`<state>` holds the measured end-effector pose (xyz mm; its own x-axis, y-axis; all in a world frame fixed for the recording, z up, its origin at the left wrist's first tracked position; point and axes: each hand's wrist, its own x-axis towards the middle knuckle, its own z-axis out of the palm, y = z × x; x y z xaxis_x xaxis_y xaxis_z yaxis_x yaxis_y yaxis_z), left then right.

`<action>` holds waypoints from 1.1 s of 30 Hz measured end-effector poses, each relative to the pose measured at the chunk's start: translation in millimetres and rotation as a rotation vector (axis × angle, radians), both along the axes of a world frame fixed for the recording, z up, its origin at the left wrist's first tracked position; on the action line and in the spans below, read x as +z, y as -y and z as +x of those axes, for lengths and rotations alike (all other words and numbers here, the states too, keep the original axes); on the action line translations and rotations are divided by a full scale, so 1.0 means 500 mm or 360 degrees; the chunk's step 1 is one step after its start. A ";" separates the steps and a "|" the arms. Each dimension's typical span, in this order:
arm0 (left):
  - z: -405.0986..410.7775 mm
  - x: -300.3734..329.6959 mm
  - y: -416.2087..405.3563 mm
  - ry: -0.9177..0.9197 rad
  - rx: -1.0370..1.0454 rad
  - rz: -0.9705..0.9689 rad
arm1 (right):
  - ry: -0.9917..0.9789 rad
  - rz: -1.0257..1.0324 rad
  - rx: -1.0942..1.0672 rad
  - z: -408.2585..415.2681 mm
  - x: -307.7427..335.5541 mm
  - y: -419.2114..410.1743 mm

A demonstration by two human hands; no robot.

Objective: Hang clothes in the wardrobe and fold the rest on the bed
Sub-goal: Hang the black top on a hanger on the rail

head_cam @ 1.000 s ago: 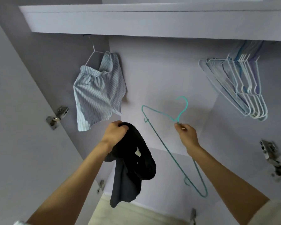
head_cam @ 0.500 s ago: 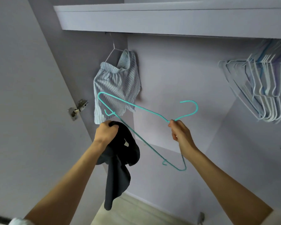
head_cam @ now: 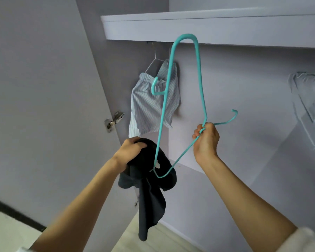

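Lilac panels of an open wardrobe (head_cam: 244, 99) filled the view, with a shelf (head_cam: 207, 28) across the top and a door (head_cam: 44, 88) swung out at the left, a hinge (head_cam: 114, 121) seen at its edge. Inside, striped shorts (head_cam: 151, 106) were hung on a white hanger at the left, and a bunch of bare hangers (head_cam: 309, 110), blurred, was seen at the far right; the rail itself was hidden behind the shelf. A black garment (head_cam: 149, 193) was held low in the middle, bunched at its top inside the curled fingers of the left hand (head_cam: 130, 151), its loose end trailing down toward the floor. A teal hanger (head_cam: 198, 73) was gripped at its neck by the right hand (head_cam: 206, 140), fingers closed around the wire, the hook pointing right. The hanger was stood on end, its long axis running nearly vertical: one shoulder tip was raised up against the shelf, the other was dipped down and lay over the garment, just beside the left hand. The garment thus lay below and left of the right-hand grip, and the left hand was the nearer one to the lower tip. The coming move was judged to turn on that lower tip being threaded into an opening of the garment; whether it had already entered the cloth could not be told.
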<state>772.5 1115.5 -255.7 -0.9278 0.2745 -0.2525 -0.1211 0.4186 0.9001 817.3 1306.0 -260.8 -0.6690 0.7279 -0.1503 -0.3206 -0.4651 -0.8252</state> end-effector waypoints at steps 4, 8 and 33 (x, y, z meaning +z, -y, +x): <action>0.015 0.032 0.020 0.0103 -0.0118 0.0195 | 0.0044 0.0143 -0.0075 -0.020 -0.005 0.017; 0.029 0.065 0.028 0.0233 -0.0098 0.0538 | 0.0177 0.0435 -0.0069 -0.022 -0.046 0.039; 0.001 0.019 0.109 -0.0622 0.0126 -0.0960 | 0.0503 0.1535 -0.0424 -0.027 -0.067 -0.063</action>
<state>773.0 1060.9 -246.1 -0.9926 0.1202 0.0152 0.1117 0.8596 0.4985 803.8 1337.4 -294.2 -0.5007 0.7499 0.4323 -0.0215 0.4885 -0.8723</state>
